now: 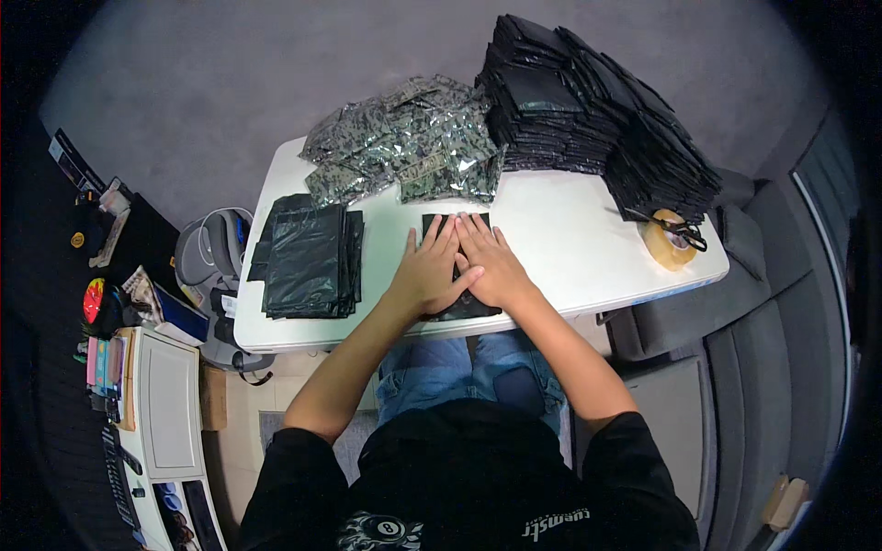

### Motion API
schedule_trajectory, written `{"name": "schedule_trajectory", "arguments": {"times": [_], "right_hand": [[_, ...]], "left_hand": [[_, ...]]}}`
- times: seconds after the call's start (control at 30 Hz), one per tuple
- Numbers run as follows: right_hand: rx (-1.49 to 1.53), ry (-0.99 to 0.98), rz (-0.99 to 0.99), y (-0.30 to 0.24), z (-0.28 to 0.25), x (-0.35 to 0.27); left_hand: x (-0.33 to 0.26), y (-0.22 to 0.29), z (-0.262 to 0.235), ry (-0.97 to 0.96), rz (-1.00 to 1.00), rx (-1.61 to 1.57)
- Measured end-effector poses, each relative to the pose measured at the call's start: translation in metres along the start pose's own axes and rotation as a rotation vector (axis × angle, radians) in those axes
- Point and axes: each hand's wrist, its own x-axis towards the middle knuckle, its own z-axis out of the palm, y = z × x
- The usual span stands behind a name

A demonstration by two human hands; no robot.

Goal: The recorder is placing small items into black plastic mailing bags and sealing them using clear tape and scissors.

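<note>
**A:** And there they were, right at the near edge! The left hand (pixel 424 274) and the right hand (pixel 496 268) lay flat, fingers stretched out, meeting at the thumbs, on top of a black bag (pixel 469 309) at the near middle of the white table (pixel 570 248). Neither one was gripping a thing!

**B:** How far along was it, would you say?

**A:** Well along, I judged! Over on the far right stood tall heaps of black packages (pixel 542 96), finished by their look. The one under the palms seemed to be in progress. Left to do, I reckoned, were the camouflage packets (pixel 395 138), heaped on the far side, just left of those packages. And flat black bags (pixel 305 266) were stacked on the left!

**B:** So what was inside them all?

**A:** The camouflage packets had clear wrapping, with what looked like patterned cloth inside. The black packages hid their contents completely. The stack on the left looked unfilled. As for the one beneath the hands, I couldn't tell; they covered too much of it!

**B:** And the right end?

**A:** A roll of tape (pixel 658 246), near the edge!
</note>
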Motion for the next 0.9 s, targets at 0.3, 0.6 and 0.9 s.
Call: {"name": "schedule_trajectory", "arguments": {"times": [0.3, 0.6, 0.9], "right_hand": [[-0.080, -0.112, 0.095, -0.004, -0.009, 0.001], [-0.121, -0.160, 0.106, -0.006, -0.012, 0.000], [-0.085, -0.160, 0.148, -0.007, -0.011, -0.001]], "left_hand": [[0.003, 0.005, -0.004, -0.034, -0.022, -0.005], [0.002, 0.005, -0.006, -0.065, -0.063, -0.023], [0.000, 0.002, -0.004, -0.027, -0.088, -0.032]]}}
